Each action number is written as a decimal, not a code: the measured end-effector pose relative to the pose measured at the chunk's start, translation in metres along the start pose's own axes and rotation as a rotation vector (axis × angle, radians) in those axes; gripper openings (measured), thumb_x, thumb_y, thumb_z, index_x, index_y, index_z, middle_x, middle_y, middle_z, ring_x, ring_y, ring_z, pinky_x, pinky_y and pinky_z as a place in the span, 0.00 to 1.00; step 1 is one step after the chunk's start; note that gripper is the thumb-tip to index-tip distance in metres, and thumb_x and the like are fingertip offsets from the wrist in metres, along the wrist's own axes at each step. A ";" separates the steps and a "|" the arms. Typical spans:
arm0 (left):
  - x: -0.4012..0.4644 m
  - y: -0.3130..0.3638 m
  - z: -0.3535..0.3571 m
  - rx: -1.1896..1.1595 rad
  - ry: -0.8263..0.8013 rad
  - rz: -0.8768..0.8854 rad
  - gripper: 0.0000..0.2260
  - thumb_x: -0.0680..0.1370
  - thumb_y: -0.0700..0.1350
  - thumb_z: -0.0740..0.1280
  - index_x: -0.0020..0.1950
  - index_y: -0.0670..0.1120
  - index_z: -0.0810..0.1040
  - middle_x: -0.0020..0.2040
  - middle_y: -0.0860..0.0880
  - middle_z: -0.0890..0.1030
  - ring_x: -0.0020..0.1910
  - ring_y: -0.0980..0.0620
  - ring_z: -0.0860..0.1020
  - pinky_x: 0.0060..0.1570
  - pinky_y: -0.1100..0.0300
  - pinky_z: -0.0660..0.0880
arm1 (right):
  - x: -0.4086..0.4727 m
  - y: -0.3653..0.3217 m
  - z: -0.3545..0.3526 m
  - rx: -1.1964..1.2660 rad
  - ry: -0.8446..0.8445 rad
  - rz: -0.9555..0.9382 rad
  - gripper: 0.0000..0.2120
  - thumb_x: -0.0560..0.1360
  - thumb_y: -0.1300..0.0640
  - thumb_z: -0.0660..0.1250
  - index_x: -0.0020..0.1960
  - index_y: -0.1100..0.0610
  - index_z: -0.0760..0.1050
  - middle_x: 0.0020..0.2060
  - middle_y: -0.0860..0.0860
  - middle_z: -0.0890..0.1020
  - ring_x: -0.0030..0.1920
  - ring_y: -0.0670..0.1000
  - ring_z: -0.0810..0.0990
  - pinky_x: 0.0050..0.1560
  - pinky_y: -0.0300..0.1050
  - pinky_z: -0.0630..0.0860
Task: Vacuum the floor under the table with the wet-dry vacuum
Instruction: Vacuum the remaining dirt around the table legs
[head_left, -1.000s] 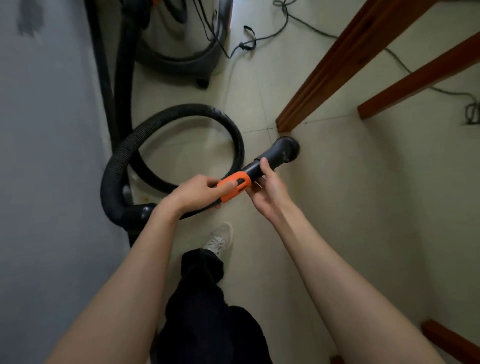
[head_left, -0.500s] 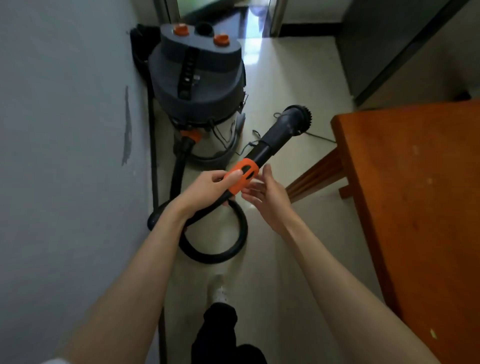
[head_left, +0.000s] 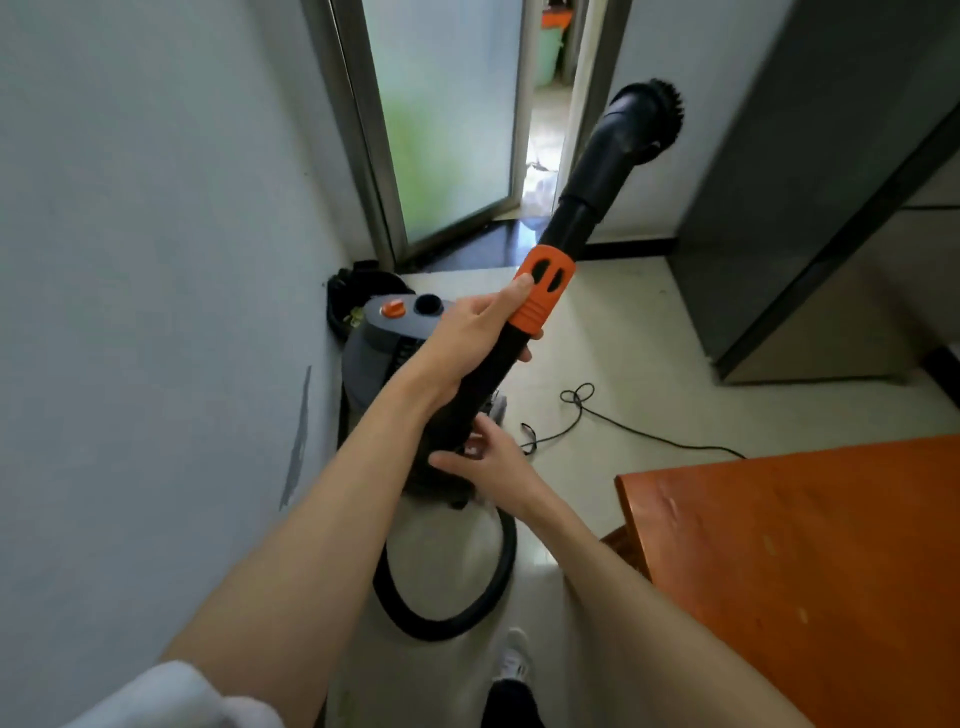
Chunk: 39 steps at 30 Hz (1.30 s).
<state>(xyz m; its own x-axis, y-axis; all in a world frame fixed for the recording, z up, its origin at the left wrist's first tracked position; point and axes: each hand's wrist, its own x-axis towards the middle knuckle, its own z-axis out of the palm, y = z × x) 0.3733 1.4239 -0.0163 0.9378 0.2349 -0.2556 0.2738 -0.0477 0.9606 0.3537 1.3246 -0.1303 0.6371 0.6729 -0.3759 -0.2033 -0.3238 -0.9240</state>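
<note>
Left hand (head_left: 467, 338) grips wand (head_left: 524, 332) between wall (head_left: 156, 260) and table (head_left: 805, 545).

This looks like a home, a narrow passage with plain pale walls (head_left: 130, 260) and a glossy cream tiled floor (head_left: 623, 332). A frosted glass door (head_left: 447, 119) in a metal frame stands ajar at the far end, near a tall grey cabinet (head_left: 810, 171). A wooden worktop (head_left: 805, 566) has a black power cord (head_left: 623, 426) trailing over the tiles beyond its far edge.

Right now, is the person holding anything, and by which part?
The left hand grips the vacuum wand just below its orange collar. The right hand touches the wand's lower end, fingers open.
</note>
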 end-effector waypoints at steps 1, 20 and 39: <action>0.009 0.012 0.002 -0.035 0.038 0.010 0.19 0.78 0.59 0.60 0.43 0.45 0.79 0.34 0.47 0.82 0.32 0.52 0.78 0.43 0.53 0.74 | 0.006 -0.009 -0.009 0.004 0.015 -0.032 0.24 0.71 0.53 0.74 0.65 0.51 0.71 0.57 0.48 0.80 0.59 0.49 0.78 0.63 0.54 0.74; 0.126 0.208 -0.049 -0.568 0.051 0.480 0.18 0.81 0.57 0.53 0.49 0.47 0.76 0.39 0.48 0.80 0.37 0.55 0.78 0.41 0.62 0.76 | 0.105 -0.219 -0.129 -0.281 0.505 -0.659 0.15 0.73 0.55 0.71 0.53 0.41 0.68 0.44 0.46 0.76 0.46 0.44 0.77 0.44 0.33 0.77; 0.304 0.111 -0.117 -0.784 0.160 0.070 0.18 0.81 0.55 0.54 0.55 0.42 0.74 0.46 0.44 0.81 0.46 0.49 0.80 0.51 0.55 0.76 | 0.268 -0.187 -0.172 -0.552 0.426 -0.436 0.09 0.75 0.49 0.68 0.51 0.51 0.72 0.35 0.42 0.73 0.35 0.41 0.73 0.33 0.30 0.67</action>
<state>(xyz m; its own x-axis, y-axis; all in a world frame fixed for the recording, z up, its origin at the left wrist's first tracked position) 0.6641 1.6036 0.0255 0.8888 0.3960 -0.2308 -0.0698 0.6146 0.7858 0.6907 1.4508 -0.0465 0.8244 0.5397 0.1705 0.4522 -0.4471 -0.7717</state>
